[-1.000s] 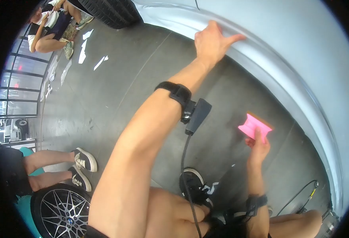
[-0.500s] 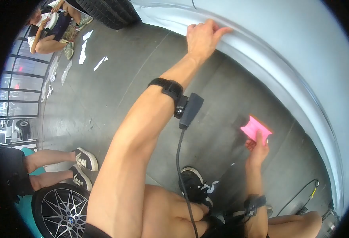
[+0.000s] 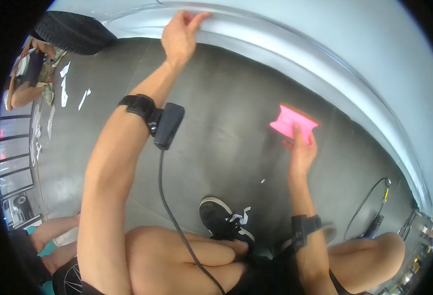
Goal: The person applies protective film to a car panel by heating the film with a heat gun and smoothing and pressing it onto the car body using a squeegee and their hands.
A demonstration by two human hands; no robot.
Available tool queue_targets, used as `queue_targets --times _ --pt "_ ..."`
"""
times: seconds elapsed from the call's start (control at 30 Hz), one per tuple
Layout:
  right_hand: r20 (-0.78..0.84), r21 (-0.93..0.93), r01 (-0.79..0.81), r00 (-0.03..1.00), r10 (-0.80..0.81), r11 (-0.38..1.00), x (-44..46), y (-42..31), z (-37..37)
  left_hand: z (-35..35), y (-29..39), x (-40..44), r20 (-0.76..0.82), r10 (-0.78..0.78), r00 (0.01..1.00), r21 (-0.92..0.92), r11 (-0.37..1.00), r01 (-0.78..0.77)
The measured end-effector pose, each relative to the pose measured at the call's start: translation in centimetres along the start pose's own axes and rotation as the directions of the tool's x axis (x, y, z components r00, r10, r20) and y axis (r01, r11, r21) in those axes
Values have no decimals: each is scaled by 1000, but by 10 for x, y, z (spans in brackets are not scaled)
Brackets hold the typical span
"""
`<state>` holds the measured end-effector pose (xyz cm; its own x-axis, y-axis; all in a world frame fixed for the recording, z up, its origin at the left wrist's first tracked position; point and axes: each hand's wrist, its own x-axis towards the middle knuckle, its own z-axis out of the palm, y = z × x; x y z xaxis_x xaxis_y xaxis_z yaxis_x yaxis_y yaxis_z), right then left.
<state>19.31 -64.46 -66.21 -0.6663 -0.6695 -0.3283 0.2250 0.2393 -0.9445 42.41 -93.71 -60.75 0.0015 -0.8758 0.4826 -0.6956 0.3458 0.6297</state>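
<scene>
My left hand (image 3: 179, 41) is at the lower edge of a pale car's side panel (image 3: 324, 34). Its fingers curl round the loose edge of the film (image 3: 246, 37) on the panel, with the thumb pointing along it. Part of the fingertips is hidden. In my right hand (image 3: 302, 150) is a pink squeegee (image 3: 286, 117) with a brownish strip along its far edge. The squeegee is held over the floor, apart from the panel.
A car tyre (image 3: 74, 32) stands at the upper left, beside a seated person (image 3: 29, 78). White scraps (image 3: 64, 88) lie on the grey floor (image 3: 216, 118). A cable (image 3: 167, 196) hangs from my left wrist device. Another person's legs (image 3: 54, 241) show lower left, near a wheel.
My view has swung to the right, so the tyre and scraps sit further left. My right hand has come nearer the panel with the squeegee; my left hand keeps its hold at the film edge.
</scene>
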Motion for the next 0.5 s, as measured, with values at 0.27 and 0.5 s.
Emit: queue_targets --times 0.27,0.5 --pt "-258 107 361 910 -325 926 65 -36 -67 18 20 -17 58 85 995 -152 985 -75" --pt "-151 -197 223 955 -254 955 107 -99 -137 26 48 -36 225 37 974 -194 981 7"
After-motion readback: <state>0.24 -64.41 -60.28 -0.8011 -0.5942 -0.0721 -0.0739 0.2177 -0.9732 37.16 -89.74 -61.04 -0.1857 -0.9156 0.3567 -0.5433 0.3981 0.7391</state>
